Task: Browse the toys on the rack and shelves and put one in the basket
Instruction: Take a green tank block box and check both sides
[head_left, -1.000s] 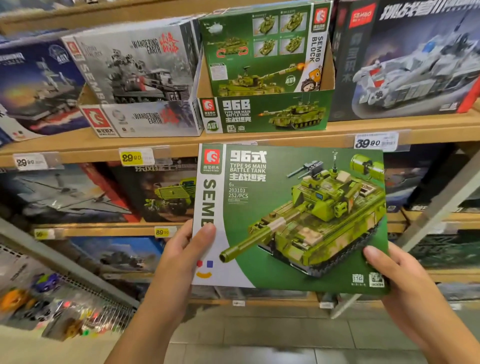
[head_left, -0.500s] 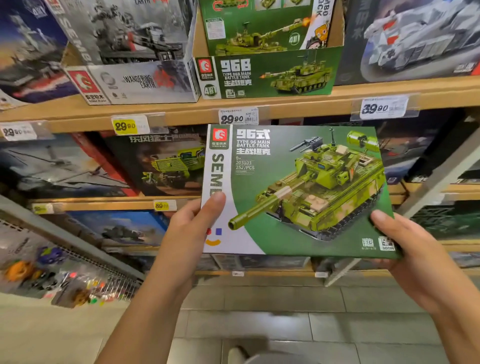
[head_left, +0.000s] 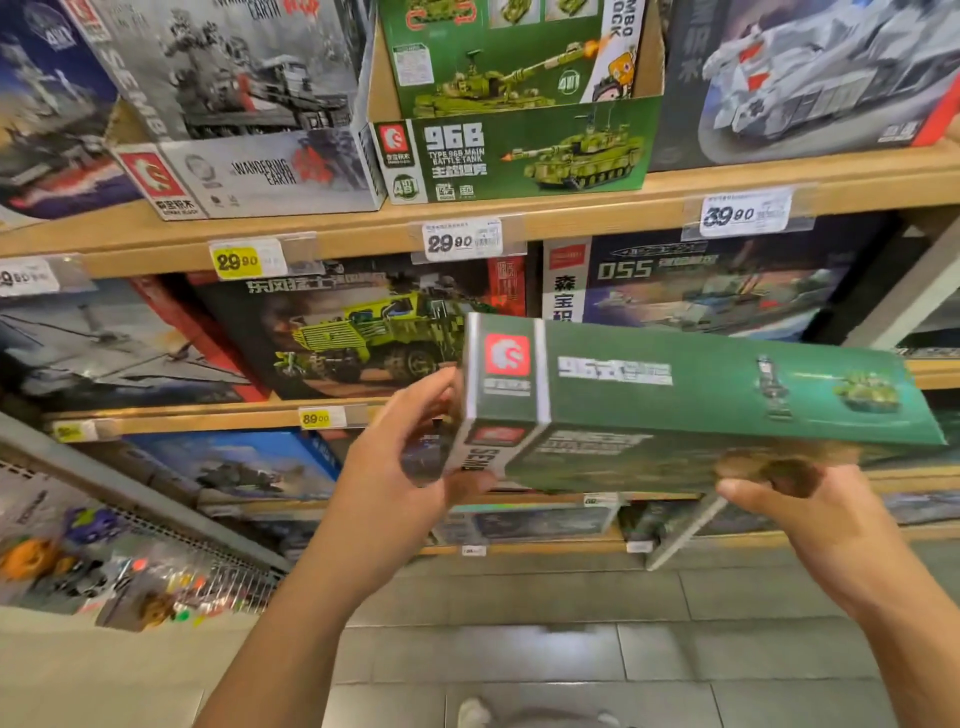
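While we tip the green tank box flat at 3 o'clock before the shelves, our left hand pinches its left end and our right hand supports it underneath, fingers hidden. With no basket in sight, the blurred box could slip from this light grip.

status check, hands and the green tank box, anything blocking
Left hand and right hand both grip the green tank box, tipped so its narrow side shows. Basket not in view. Nothing in the way.
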